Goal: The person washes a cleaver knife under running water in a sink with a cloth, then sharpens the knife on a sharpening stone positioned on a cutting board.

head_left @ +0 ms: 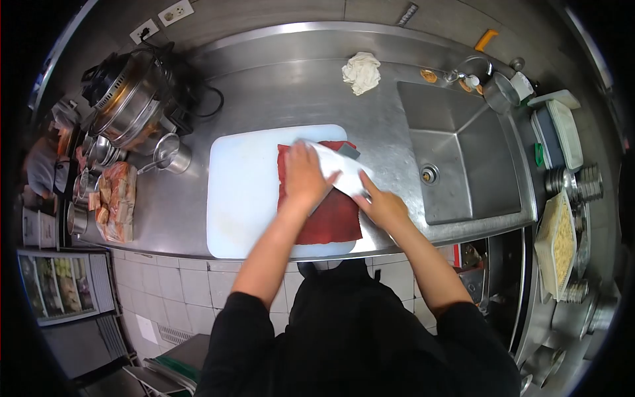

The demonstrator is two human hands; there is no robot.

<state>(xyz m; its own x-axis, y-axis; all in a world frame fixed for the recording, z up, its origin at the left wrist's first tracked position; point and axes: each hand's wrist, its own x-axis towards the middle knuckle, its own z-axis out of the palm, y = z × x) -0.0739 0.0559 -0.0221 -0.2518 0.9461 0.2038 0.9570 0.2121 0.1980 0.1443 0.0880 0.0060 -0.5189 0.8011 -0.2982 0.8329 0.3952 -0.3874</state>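
A bright, broad, flat piece that looks like a knife blade (pixel 337 168) lies slantwise across a narrow grey block (pixel 322 200). Beneath the block is a red cloth (pixel 334 221), spread over the right part of a white cutting board (pixel 241 192). My left hand (pixel 304 177) rests on the blade's upper left part, thumb apart and fingers stretched but blurred. At the blade's lower right end, my right hand (pixel 383 208) grips it, with the forefinger and thumb along it; the handle is mostly hidden.
A sink (pixel 463 159) is at the right, a crumpled white cloth (pixel 362 73) at the back. To the left stand a metal pot (pixel 173 155), a large machine (pixel 129 106) and wrapped meat (pixel 119 198). A tray of pale food (pixel 559 245) is far right.
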